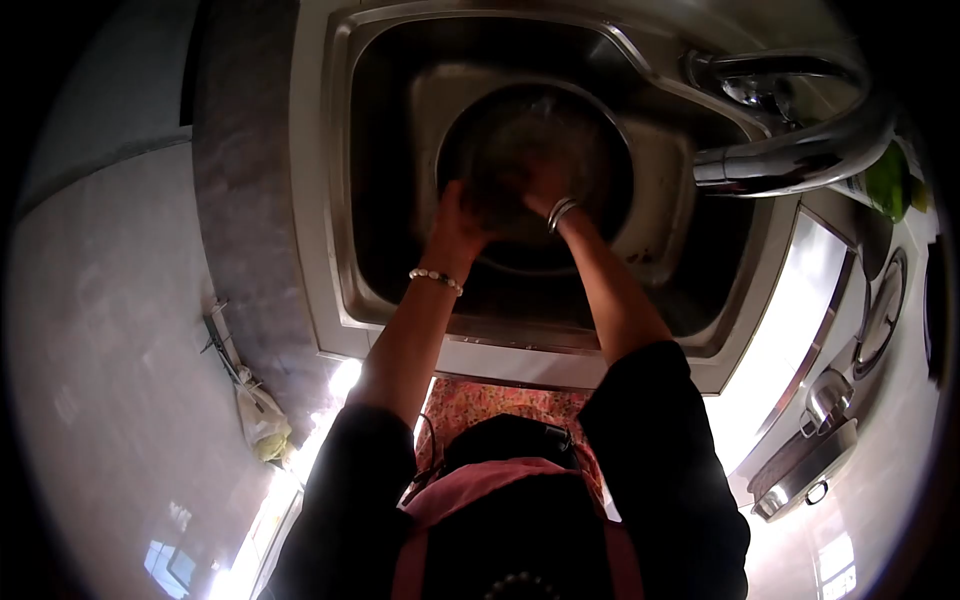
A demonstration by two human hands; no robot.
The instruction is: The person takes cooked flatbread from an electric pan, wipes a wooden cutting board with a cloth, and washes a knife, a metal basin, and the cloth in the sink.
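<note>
A round dark metal basin (627,185) stands in the steel sink, with what looks like water and something blurred inside it. My left hand (460,222) is at the basin's near left edge, with the thumb along the rim and the fingers over the inside, closed on it. Deeper in the basin is my right hand (546,186), smeared by motion and shadow, so its fingers cannot be made out. Whether it holds anything is hidden. A beaded bracelet (437,279) circles my left wrist, and silver bangles (560,214) circle the right one.
The steel sink (345,200) surrounds the basin. A chrome faucet (790,165) reaches in from the right, with a green bottle (888,185) behind it. Metal cookware, including a pan (805,470), stands at the lower right. A bag (262,420) hangs at the left.
</note>
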